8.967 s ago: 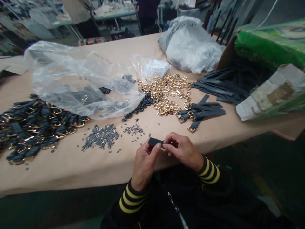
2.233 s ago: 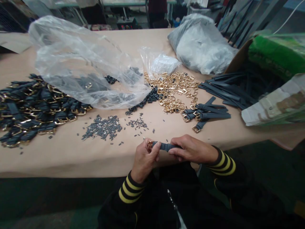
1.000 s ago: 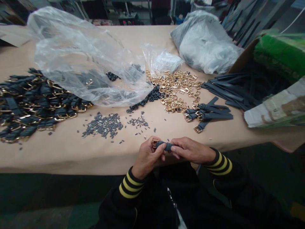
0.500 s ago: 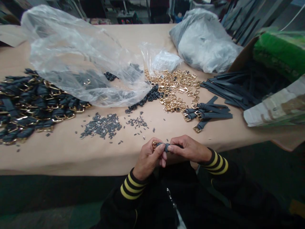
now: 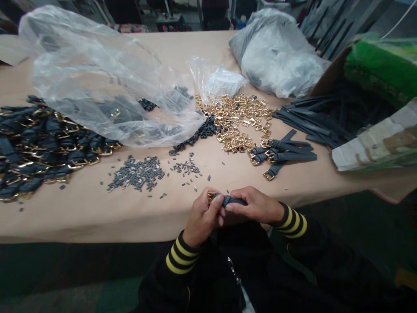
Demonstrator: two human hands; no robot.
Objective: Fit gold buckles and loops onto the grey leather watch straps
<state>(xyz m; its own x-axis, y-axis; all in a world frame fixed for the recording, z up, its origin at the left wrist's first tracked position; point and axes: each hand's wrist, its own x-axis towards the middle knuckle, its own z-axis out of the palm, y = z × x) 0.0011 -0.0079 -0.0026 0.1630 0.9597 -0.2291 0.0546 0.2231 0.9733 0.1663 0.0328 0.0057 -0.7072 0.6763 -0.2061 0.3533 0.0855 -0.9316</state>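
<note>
A dark grey strap (image 5: 237,201) with a gold buckle (image 5: 211,196) is held between my two hands at the table's front edge. My left hand (image 5: 204,213) pinches its buckle end, thumb on top. Around the strap further right, my right hand (image 5: 256,203) is closed, with the thumb pressed along it. A grey loop (image 5: 226,199) sits round the strap between my thumbs. Just beyond my hands lie several buckled straps (image 5: 283,152), a heap of gold buckles (image 5: 239,121) and a scatter of small grey pieces (image 5: 138,173).
A large pile of buckled straps (image 5: 48,148) covers the table's left side, partly under a clear plastic bag (image 5: 97,74). Dark loops (image 5: 205,128) lie beside the buckles. At right are loose straps (image 5: 309,117), an open box (image 5: 374,139) and a filled bag (image 5: 280,56).
My right hand has shifted its grip, the thumb moving off the loop, so more of the strap shows between my hands. My left hand still pinches the buckle end.
</note>
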